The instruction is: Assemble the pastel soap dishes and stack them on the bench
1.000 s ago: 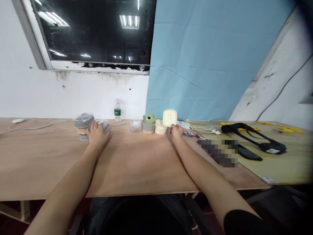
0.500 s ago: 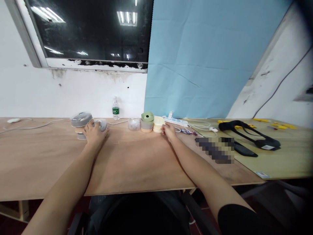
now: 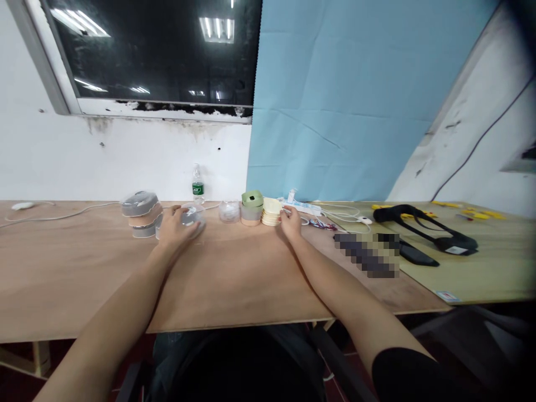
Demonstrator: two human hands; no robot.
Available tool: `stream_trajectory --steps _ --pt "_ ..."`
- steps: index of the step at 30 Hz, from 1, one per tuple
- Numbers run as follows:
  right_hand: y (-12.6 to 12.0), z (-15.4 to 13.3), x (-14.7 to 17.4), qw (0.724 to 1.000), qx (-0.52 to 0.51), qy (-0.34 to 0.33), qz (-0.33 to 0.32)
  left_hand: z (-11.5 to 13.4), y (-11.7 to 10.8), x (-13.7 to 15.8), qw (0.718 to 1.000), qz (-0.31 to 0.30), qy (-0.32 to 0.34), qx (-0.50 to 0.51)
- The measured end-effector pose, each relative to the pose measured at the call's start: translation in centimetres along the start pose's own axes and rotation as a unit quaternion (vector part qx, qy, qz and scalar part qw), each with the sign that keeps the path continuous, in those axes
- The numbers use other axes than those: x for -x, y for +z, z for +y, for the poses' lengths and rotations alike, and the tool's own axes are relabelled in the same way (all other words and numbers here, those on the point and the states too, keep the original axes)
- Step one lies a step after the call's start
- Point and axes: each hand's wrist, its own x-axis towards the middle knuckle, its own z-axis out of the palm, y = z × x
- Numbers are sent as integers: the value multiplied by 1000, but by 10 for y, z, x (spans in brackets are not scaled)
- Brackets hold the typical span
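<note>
On the wooden table (image 3: 234,285), I saw the left hand (image 3: 173,226) grasping clear plasticware (image 3: 193,215) between thumb and fingers: light, probably slippery, best held by its rim. The stacked yellow lids (image 3: 271,213), likely light and stiff, stood beside the right hand (image 3: 290,221); whether it pinched them, I couldn't tell.

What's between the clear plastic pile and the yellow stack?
A stack of containers, green on top, grey and peach below; the head view shows it.
</note>
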Motion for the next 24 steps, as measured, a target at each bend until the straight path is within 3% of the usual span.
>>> stream_trajectory --steps 4,9,13,15,17,20,24 --pt "-1 -21 19 984 95 -148 -9 20 10 8 993 -54 72 79" --pt "13 -47 57 937 127 -288 -148 41 20 24 970 -165 113 136" --pt "30 -60 81 877 130 -387 -253 50 20 27 964 -147 70 208" --pt "39 -67 86 882 118 -387 -243 50 21 24 958 -129 14 256" --pt "50 -76 86 905 99 -360 -204 47 21 20 942 -113 -35 315" --pt "76 -91 87 940 63 -293 -163 43 20 15 909 -73 -55 408" --pt "113 -105 98 964 17 -180 -196 41 19 9 894 3 -80 442"
